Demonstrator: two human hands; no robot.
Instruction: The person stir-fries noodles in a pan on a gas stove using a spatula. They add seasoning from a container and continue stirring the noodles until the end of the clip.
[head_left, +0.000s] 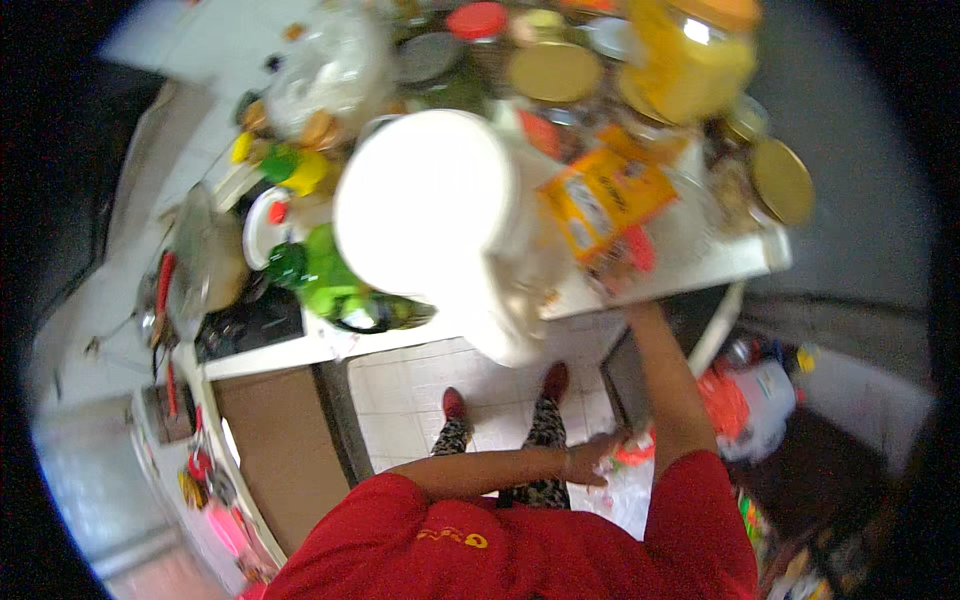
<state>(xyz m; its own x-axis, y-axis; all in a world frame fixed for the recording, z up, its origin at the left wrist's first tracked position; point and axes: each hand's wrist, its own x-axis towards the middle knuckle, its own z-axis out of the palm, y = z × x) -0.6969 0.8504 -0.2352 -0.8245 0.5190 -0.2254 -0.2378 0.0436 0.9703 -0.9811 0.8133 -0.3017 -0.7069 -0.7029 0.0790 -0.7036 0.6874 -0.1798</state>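
My left hand (592, 459) reaches across my body, its fingers closed at the bunched top of a clear plastic bag (631, 495) with red and green print. My right hand (609, 279) is stretched forward to the edge of a white shelf (690, 259). It is blurred and partly hidden among small packets, so its grip cannot be made out. Just beyond it lies an orange printed packet (611, 196). A pinkish-red wrapper (639, 247) shows beside my right hand. Left of these stands a large white round-topped container (424, 202), overexposed, with a projection towards me.
Jars with gold lids (555, 71) and a big yellow-filled jar (694, 60) crowd the back. A green bottle (330, 277) lies at the left, near a glass lid (193, 259). Beneath the shelf is a tiled floor (405, 390); bags (750, 405) are at the right.
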